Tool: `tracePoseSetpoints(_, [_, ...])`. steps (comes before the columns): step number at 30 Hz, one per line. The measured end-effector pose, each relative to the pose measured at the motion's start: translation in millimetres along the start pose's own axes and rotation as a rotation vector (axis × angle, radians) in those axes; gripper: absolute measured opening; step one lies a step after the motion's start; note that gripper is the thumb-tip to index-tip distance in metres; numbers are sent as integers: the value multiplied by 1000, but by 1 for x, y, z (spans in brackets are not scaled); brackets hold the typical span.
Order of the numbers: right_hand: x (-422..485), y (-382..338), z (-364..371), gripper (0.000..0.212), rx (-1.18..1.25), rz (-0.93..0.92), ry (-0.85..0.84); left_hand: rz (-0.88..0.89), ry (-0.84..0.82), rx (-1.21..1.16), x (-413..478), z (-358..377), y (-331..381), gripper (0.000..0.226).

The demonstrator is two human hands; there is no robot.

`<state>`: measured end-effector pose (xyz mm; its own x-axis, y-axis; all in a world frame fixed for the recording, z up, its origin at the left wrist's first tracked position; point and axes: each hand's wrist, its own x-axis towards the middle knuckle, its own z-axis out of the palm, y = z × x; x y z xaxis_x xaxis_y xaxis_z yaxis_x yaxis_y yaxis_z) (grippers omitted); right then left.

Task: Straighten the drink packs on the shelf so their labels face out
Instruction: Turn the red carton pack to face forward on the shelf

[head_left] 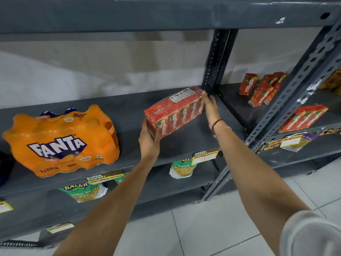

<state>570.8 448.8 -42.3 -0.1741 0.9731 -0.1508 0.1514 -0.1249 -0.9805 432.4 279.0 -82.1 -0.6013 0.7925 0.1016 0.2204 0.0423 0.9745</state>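
- Both hands are making the grip on the red Maaza pack (175, 109): the left hand (149, 139) is cupping its near left end with fingers wrapped under and thumb on the side, while the right hand (209, 106) is lying flat and open against its far right end, pressing rather than clasping.
- Shelf (193, 137) first: the pack is sitting toward the right of the grey board, skewed, its right end deeper than its left, and it looks tipped up at the near end.
- Fanta pack (62, 141) is standing well apart to the left, its label already facing out, so it is serving as the line to match.
- For the pack in hand, I judge the turn is best done by pivoting: the right palm drawing the far end forward while the left is holding its corner steady near the shelf lip.
- Keeping the base flat is mattering, since the shrink film looks slippery and a one-sided squeeze could let cartons shift.
- Printed "maaza" faces should be ending parallel to the front edge.
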Motion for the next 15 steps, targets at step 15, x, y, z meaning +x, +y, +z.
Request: tracePoseSetpoints(15, [-69, 42, -17, 50, -22, -161, 159, -12, -108, 65, -19, -23, -1, 67])
